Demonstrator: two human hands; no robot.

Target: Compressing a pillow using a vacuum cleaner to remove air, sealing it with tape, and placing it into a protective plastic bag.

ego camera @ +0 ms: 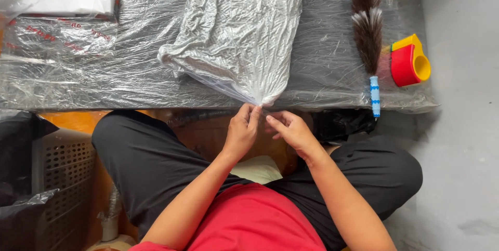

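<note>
currently: left hand and right hand are both pinching the gathered neck of a crinkled bag at the worktop edge; keeping the pinch tight and close is stopping slippage.

Feather duster, tape dispenser, perhaps a crate.

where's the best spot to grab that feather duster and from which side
Probably the blue and white handle of the feather duster, coming from the near table edge: it is slim, rigid and sticks out over that edge toward the person, while the feathered end is soft and lies beside the red and yellow tape dispenser.
</note>
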